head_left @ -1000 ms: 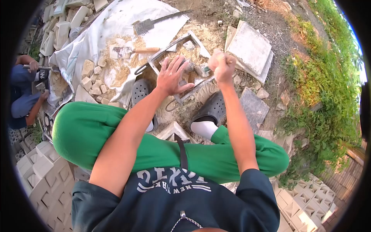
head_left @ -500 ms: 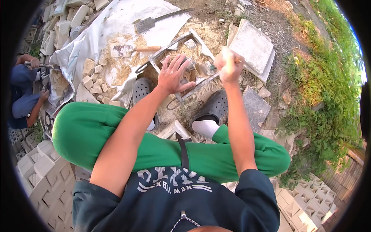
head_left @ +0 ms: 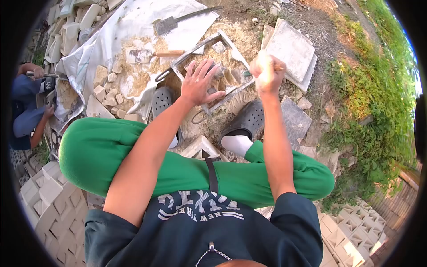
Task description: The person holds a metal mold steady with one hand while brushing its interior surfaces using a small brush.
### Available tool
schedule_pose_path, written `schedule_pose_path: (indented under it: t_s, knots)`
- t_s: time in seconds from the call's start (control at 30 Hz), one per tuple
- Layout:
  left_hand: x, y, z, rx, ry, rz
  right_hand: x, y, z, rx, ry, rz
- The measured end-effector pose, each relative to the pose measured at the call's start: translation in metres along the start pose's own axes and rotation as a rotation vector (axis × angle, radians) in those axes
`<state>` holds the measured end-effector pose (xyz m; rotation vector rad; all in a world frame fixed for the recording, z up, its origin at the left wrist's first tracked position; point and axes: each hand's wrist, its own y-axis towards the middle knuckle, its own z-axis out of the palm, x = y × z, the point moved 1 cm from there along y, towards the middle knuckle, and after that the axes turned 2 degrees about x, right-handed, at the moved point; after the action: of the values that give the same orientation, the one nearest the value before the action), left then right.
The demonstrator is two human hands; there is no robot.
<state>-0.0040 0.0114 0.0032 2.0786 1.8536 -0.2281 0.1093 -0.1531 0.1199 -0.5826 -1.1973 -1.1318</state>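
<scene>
My left hand (head_left: 199, 83) is spread flat, palm down, over the near left part of a rectangular metal frame (head_left: 231, 39). Sandy material and mould-like shapes lie inside the frame, partly covered by my fingers. At the frame's right corner my right hand (head_left: 267, 73) is closed around a wooden-handled tool (head_left: 280, 66), whose handle end pokes out of the fist. A greenish metal piece (head_left: 246, 73) shows just left of that fist; I cannot make out whether it belongs to the tool. Wire loop handles (head_left: 163, 76) stick out from the frame's sides.
A wooden-handled trowel (head_left: 169, 52) and a long flat metal tool (head_left: 187, 18) lie on a white sheet (head_left: 133, 20). Broken block pieces (head_left: 106, 91) sit left; stacked slabs (head_left: 291, 49) stand right. Another person (head_left: 29, 104) works at far left. Patterned blocks (head_left: 53, 209) are stacked behind.
My right fist has shifted slightly to the right and turned a little, still round the wooden handle. My left hand stays spread over the frame, with only a small shift.
</scene>
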Motion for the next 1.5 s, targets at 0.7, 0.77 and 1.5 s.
schedule_pose_path:
  t_s: [0.7, 0.77, 1.5]
  knots:
    - [-0.001, 0.000, 0.000, -0.015, 0.006, 0.005, -0.037, -0.019, 0.004, 0.282, -0.378, 0.147]
    - [0.001, 0.000, 0.001, -0.003, -0.055, -0.001, -0.032, -0.019, 0.013, 0.226, -0.394, 0.104]
    - [0.003, -0.006, 0.000, -0.014, -0.100, -0.032, -0.038, -0.032, 0.026, -0.087, -0.086, 0.003]
